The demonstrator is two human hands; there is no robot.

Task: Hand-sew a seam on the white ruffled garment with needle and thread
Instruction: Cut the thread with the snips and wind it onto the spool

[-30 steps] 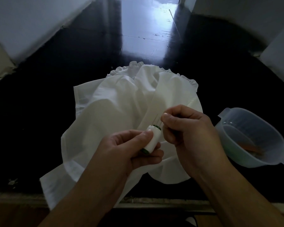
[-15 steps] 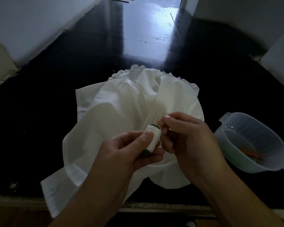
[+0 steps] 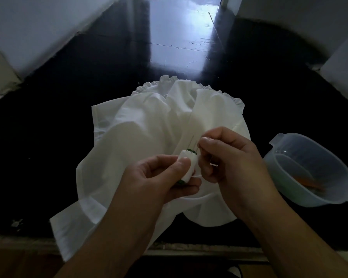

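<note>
Early stage, judging by scene: left hand (image 3: 165,177) fingers curled round thread spool (image 3: 188,166); right hand (image 3: 227,157) fingers pinching at needles (image 3: 192,143) stuck in spool. Garment (image 3: 141,137) on worktop (image 3: 48,137), no stitching visible; threading, sewing all left.

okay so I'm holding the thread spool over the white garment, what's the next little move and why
Probably draw one needle out of the spool. Your left hand grips the spool, thin needles stand from its top, and your right hand is pinching there already. The garment lies unsewn beneath.
</note>
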